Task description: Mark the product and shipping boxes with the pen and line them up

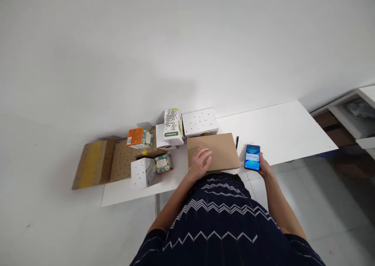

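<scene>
My right hand (264,166) is closed around the lower right side of a phone (252,157), whose lit blue screen faces up and shows a clock. The phone is over the front edge of the white table. My left hand (200,163) rests on the left part of a plain brown cardboard box (222,150), fingers stretched out and a little apart. The box lies flat near the front edge, close to my body. Between the box and the phone, a black pen-like stick (237,142) lies on the table.
Left of the brown box stand a white "Super Meal" box (173,126), a white dotted box (200,122), an orange-topped box (138,138), a small yellow-labelled box (162,163) and another dotted box (140,173). An opened carton (93,163) overhangs the table's left end. White shelving (348,121) stands right.
</scene>
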### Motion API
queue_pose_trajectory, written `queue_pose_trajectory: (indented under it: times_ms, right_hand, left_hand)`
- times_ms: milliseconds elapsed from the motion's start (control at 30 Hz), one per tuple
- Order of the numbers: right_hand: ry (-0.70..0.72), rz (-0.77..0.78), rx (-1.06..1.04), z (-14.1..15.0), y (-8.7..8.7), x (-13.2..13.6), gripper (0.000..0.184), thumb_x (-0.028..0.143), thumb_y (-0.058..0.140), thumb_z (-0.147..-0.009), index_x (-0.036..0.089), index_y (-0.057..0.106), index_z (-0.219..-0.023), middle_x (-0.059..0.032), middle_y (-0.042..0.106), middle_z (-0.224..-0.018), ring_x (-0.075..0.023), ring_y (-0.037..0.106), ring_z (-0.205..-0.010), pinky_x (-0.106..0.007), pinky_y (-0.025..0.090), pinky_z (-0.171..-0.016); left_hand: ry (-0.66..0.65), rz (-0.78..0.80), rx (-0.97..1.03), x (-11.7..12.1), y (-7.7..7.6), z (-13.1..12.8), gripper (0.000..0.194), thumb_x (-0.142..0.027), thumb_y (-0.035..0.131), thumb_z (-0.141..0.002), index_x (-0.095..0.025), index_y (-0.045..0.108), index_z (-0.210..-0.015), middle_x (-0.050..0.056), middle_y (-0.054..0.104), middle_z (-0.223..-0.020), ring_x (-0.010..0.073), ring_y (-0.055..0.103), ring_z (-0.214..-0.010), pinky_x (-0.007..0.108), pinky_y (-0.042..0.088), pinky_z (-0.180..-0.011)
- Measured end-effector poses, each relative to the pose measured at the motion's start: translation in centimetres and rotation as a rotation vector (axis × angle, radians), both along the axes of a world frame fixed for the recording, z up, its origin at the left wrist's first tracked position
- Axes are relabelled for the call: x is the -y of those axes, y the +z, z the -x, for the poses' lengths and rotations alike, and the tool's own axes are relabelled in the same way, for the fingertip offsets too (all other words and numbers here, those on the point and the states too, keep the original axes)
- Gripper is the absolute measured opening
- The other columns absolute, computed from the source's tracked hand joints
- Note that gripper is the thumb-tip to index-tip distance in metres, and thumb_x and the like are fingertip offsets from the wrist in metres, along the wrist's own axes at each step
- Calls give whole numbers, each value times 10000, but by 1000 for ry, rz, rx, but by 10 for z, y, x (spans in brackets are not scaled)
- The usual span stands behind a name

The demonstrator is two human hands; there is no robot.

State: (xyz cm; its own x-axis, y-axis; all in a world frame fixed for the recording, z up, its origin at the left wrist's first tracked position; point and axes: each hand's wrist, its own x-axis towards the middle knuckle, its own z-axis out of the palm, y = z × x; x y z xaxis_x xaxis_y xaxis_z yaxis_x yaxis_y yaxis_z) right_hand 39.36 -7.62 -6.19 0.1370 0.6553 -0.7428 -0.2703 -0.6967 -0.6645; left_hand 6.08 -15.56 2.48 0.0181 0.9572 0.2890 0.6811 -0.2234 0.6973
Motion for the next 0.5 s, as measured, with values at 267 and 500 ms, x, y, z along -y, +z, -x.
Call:
queue_pose_trajectory:
  times_ms: [267, 500]
  right_hand:
    - [166, -9, 536, 1, -1, -1, 426, 497, 472, -846, 144, 636, -674, -116, 686, -663, -232, 656, -683, -314, 507, -596]
    - [369, -83, 458, 29, 32, 0, 279, 416, 609, -775, 165, 685, -869, -121, 697, -921, -213, 655, -780, -319, 519, -701]
  left_hand:
    - [610, 346, 364, 22, -19, 47, 492, -478, 558, -828, -190, 504, -1224, 138, 542, -1225, 240, 550, -1096, 399, 469, -932]
    - [471, 903, 895, 34, -21, 50, 634, -617, 560, -780, -290, 454, -1313, 74, 612, -1168, 191, 624, -861, 235, 475, -569]
